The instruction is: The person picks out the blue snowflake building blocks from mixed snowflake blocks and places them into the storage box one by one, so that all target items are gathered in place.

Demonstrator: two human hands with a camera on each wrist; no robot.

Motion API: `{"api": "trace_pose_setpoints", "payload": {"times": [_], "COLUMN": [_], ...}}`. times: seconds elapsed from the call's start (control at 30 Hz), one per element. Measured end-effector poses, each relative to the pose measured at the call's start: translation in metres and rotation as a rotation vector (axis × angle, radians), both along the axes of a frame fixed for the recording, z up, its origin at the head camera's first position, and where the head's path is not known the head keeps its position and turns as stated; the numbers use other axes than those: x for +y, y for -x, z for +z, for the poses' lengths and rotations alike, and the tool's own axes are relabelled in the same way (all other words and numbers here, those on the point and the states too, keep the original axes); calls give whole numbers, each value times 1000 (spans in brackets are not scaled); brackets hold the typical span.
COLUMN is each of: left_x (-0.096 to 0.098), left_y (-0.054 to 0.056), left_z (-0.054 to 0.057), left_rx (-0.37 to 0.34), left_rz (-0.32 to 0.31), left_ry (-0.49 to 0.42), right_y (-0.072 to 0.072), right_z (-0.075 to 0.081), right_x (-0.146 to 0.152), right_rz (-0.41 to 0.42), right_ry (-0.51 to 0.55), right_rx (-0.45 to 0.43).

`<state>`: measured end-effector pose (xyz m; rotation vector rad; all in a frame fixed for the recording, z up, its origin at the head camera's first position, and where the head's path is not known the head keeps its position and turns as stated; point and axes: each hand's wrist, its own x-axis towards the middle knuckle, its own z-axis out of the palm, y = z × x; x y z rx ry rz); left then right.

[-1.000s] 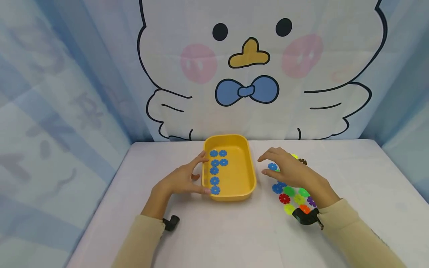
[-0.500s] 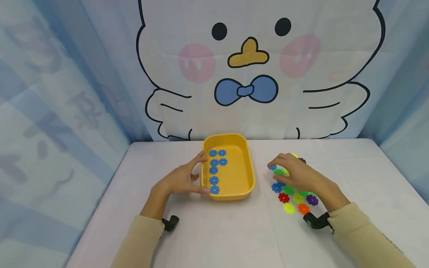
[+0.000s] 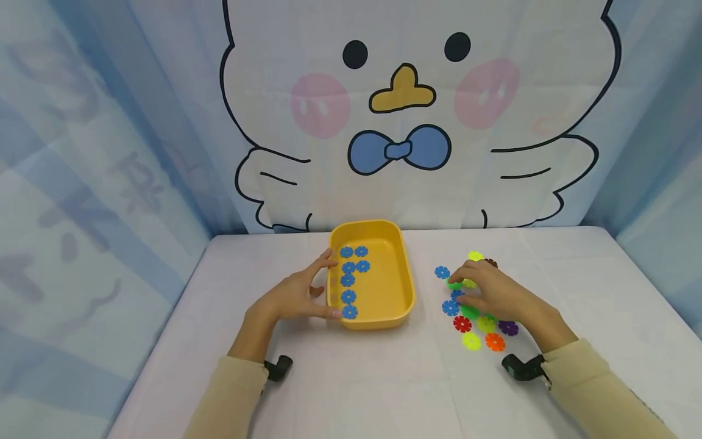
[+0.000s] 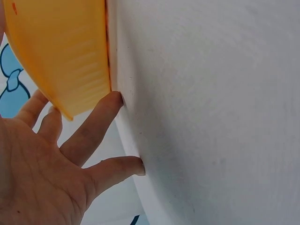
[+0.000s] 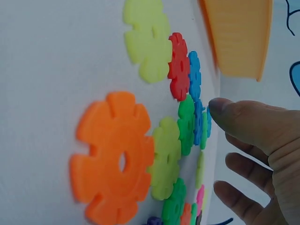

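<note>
In the head view, my left hand [image 3: 300,294] spreads along the left side of a yellow plastic tray [image 3: 408,286], thumb by its near corner. The left wrist view has two fingertips on the white tabletop beside the tray [image 4: 70,56]. Blue flower-shaped plastic discs [image 3: 348,297] lie inside, down the tray's left part. My right hand [image 3: 496,289] hovers over loose discs in mixed colours, fingers bent and apart. Near its thumb are blue discs [image 3: 450,308]; its fingertips overlap a green disc [image 3: 454,285]. In the right wrist view, nothing is between its thumb and fingers.
A separate blue disc [image 3: 442,272] lies left of my right fingers. Red [image 3: 462,324], orange [image 3: 495,342], yellow [image 3: 471,341] and purple [image 3: 508,328] discs lie nearer me. A printed curtain [image 3: 406,195] stands behind the white table [image 3: 378,384].
My right hand has moved right and slightly toward me, from beside the discs to over them, passing a blue disc that now shows uncovered. The left hand stays at the tray.
</note>
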<state>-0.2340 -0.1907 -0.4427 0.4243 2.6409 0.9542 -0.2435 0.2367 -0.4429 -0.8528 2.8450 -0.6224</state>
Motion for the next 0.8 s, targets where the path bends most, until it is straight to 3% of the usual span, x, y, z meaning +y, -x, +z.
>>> {"api": "trace_pose_setpoints", "payload": {"times": [0.57,0.8], "left_x": [0,0], "left_y": [0,-1], "left_z": [1,2], "left_rx": [-7,-10], "left_rz": [-1,-5], "left_ry": [-1,-4], "right_y": [0,-2], "right_z": [-12,-15], "right_x": [9,6], "right_rz": [-85,-134], "right_ry": [-61,-72], "right_rx": [70,55]}}
